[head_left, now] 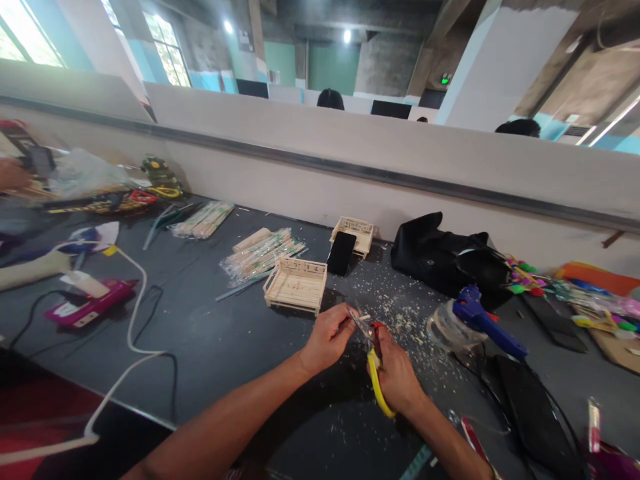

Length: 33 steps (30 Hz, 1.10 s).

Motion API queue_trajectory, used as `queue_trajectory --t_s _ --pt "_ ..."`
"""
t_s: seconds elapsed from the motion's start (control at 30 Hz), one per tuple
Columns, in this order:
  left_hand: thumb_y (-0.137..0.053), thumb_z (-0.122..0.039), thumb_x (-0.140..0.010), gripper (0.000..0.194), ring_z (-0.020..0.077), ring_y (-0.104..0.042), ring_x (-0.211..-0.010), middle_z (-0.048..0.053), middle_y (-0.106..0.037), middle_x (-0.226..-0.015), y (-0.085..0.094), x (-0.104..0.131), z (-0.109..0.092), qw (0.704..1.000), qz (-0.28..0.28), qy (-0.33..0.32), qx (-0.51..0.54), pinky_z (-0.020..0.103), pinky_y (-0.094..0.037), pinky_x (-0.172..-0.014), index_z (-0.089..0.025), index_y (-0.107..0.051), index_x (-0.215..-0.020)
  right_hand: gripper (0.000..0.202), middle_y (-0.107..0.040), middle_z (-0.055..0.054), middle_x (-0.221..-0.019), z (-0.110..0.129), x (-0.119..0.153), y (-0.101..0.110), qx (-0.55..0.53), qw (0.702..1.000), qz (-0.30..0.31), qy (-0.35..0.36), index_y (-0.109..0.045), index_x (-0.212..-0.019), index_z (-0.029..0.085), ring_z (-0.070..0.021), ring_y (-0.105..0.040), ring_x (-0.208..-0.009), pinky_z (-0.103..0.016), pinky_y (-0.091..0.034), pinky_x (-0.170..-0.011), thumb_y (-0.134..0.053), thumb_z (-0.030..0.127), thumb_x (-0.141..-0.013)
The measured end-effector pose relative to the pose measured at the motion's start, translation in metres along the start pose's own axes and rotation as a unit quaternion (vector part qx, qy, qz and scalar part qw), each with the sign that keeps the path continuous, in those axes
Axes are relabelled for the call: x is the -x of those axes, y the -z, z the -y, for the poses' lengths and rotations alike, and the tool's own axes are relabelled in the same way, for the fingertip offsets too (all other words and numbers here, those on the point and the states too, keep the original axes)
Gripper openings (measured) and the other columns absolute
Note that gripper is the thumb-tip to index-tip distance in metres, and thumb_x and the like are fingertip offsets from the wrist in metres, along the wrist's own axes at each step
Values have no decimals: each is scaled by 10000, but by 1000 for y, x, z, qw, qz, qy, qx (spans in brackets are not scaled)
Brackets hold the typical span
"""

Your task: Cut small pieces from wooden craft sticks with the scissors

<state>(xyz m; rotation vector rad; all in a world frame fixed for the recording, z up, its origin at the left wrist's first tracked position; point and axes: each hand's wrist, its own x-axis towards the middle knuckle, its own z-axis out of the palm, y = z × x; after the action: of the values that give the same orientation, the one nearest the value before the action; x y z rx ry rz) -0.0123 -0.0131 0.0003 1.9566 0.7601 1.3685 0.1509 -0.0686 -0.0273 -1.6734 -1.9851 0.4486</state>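
Observation:
My right hand is closed around the yellow-handled scissors, whose metal blades point up and left. Between the blades and my left fingertips is a short pale wooden stick. My left hand pinches this stick close to the blade tips. Just beyond my left hand stands a small wooden model bench made of sticks. A second stick-built model sits farther back, with a black phone leaning against its front. Pale wood scraps lie scattered around the scissors.
Plastic-wrapped wooden sticks lie behind the bench. A blue glue gun rests on a clear container at right, before a black bag. A magenta power strip with a white cable is at left. Another person's arm enters from the left edge.

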Motion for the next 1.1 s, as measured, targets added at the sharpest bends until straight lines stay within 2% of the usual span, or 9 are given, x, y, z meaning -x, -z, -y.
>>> queue_trajectory --t_s 0.17,0.33,0.5,0.6,0.77,0.9,1.1 --pt "-476 -291 -871 211 113 -470 -616 -1 -520 -665 -1 1 0 997 6 54 57 221 -376 -584 -162 -547 -721 402 -632 -24 -808 4 -1 -2 -47 999 -22 -6 -503 -982 209 -174 -604 -727 -245 -449 -663 -486 89 -599" --pt "-526 -434 -839 297 121 -447 -667 3 -491 -715 -2 0 2 966 34 130 220 234 -384 -621 -155 -536 -739 328 -627 -19 -757 5 -2 -4 -56 998 -32 -14 -509 -926 206 -167 -590 -665 -238 -431 -613 -506 117 -609" --pt "-566 -391 -826 261 148 -467 -808 37 -509 -842 -1 -1 -1 959 11 113 260 260 -394 -738 -152 -563 -722 201 -626 2 -669 10 -2 1 -73 997 -32 -2 -492 -863 213 -154 -583 -588 -227 -407 -550 -469 156 -672" --pt "-573 -383 -822 239 146 -485 -804 47 -533 -879 -1 -3 -1 942 9 129 308 254 -407 -715 -152 -589 -765 180 -622 6 -659 11 -1 4 -38 998 -41 2 -472 -831 217 -150 -581 -559 -222 -385 -527 -469 151 -664" --pt "-700 -400 -709 276 111 -495 -633 4 -543 -711 -3 -4 6 904 -30 184 384 236 -411 -608 -155 -575 -694 192 -605 13 -622 8 -1 5 32 998 -61 1 -440 -794 226 -156 -588 -539 -220 -358 -507 -451 134 -626" --pt "-759 -399 -636 302 99 -517 -570 -9 -594 -673 -4 -5 10 890 -44 220 397 236 -408 -578 -154 -614 -736 213 -594 19 -623 8 -2 5 64 994 -84 6 -434 -801 225 -146 -575 -510 -216 -343 -492 -449 133 -610" --pt "-777 -374 -617 289 94 -542 -539 -8 -638 -637 -1 -8 4 864 -59 254 431 241 -423 -579 -145 -659 -750 162 -556 13 -588 3 -3 8 150 978 -142 9 -436 -778 221 -156 -539 -500 -233 -327 -491 -466 169 -627"
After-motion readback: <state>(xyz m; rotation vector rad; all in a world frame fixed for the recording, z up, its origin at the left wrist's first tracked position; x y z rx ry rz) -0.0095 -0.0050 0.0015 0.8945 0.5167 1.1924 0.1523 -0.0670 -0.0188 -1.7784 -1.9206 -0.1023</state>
